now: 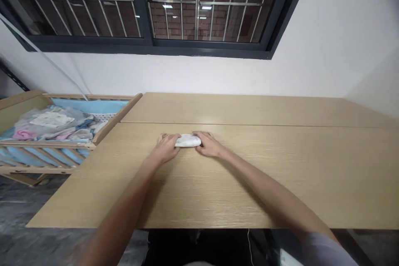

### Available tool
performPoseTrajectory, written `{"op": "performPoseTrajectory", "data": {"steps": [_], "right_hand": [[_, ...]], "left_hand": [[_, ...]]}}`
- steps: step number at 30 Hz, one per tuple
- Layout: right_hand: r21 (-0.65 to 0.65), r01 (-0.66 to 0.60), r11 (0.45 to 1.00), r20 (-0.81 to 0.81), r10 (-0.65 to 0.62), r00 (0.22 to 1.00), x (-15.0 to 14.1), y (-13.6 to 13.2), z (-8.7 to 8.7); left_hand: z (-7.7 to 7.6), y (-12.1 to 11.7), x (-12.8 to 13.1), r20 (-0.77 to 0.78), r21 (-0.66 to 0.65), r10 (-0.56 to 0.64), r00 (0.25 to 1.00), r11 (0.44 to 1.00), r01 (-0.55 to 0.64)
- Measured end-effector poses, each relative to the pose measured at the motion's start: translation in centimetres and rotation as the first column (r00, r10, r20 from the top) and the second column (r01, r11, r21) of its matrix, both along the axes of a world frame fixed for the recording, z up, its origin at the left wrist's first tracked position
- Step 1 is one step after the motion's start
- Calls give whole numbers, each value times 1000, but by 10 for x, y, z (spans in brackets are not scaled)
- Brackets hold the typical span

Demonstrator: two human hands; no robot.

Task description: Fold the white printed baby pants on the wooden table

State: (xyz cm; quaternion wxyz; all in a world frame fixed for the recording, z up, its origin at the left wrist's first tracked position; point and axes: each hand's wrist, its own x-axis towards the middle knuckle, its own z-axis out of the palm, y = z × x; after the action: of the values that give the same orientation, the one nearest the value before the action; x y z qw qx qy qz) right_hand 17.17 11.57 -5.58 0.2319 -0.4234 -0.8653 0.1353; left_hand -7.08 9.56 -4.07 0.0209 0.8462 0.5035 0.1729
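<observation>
A small white rolled bundle (188, 140), shaped much like a folded diaper with faint marks on it, lies on the wooden table (249, 183). My left hand (167, 147) grips its left end with fingers curled round it. At the other end, my right hand (209, 144) is closed on it, thumb on the near side and fingers on the far side. Both ends are partly hidden by my hands. Both forearms reach across the table from its near edge.
To the left stands a wooden crib (116, 118) with blue lining, holding a heap of cloths and clear plastic (52, 120). A seam crosses the table beyond my hands. Behind it rise a white wall (199, 72) and a barred window (202, 45).
</observation>
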Motion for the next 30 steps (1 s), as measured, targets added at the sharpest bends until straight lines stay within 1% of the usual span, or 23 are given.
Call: {"op": "performPoseTrajectory", "data": {"steps": [2, 4, 6, 7, 8, 10, 11, 12, 13, 15, 17, 19, 21, 23, 25, 27, 28, 30], "right_hand": [[-30, 43, 999, -64, -45, 997, -3, 8, 4], [-89, 64, 994, -185, -79, 980, -5, 15, 14], [-171, 31, 985, -347, -89, 933, -7, 21, 29], [-215, -1, 977, -421, -92, 902, -8, 24, 37], [-262, -34, 965, -474, -98, 875, -9, 26, 46], [-367, -53, 929, -506, -151, 849, -11, 30, 62], [-422, -41, 906, -491, -190, 850, -13, 31, 69], [-470, -23, 882, -463, -225, 857, -14, 33, 73], [-510, -6, 860, -430, -249, 868, -15, 36, 75], [-562, 9, 827, -369, -260, 892, -18, 41, 72], [-586, 15, 810, -323, -251, 913, -22, 47, 63], [-599, 25, 800, -295, -249, 922, -25, 51, 50], [-608, 24, 794, -282, -243, 928, -28, 55, 39], [-606, 16, 796, -274, -227, 934, -30, 58, 31], [-589, 21, 808, -251, -208, 945, -31, 59, 28], [-546, 43, 837, -208, -185, 961, -31, 60, 28], [-503, 52, 863, -187, -167, 968, -30, 60, 29], [-370, 33, 929, -156, -97, 983, -29, 55, 34]], "left_hand": [[4, 0, 0, 4, 33, 22, 1000, 999, -22], [14, -2, -1, 42, 57, 63, 997, 996, -65], [27, -7, -1, 171, 8, 95, 981, 995, -98], [34, -10, 0, 275, -55, 105, 956, 994, -94], [41, -13, 0, 395, -137, 117, 911, 988, -67], [51, -20, 2, 598, -303, 164, 785, 952, 33], [54, -22, 3, 651, -371, 203, 731, 926, 74], [55, -24, 4, 668, -428, 246, 702, 899, 92], [55, -25, 5, 653, -473, 288, 701, 877, 80], [49, -24, 8, 557, -519, 355, 751, 855, -19], [39, -21, 10, 391, -509, 392, 833, 846, -159], [26, -18, 13, 218, -477, 399, 891, 840, -259], [16, -15, 14, 106, -456, 391, 914, 836, -305], [11, -13, 15, 61, -446, 383, 922, 836, -318], [14, -14, 15, 13, -433, 375, 927, 838, -333], [23, -17, 16, -36, -410, 384, 923, 837, -364], [30, -21, 18, -70, -369, 395, 916, 843, -392], [43, -33, 25, -145, -222, 396, 907, 880, -420]]}}
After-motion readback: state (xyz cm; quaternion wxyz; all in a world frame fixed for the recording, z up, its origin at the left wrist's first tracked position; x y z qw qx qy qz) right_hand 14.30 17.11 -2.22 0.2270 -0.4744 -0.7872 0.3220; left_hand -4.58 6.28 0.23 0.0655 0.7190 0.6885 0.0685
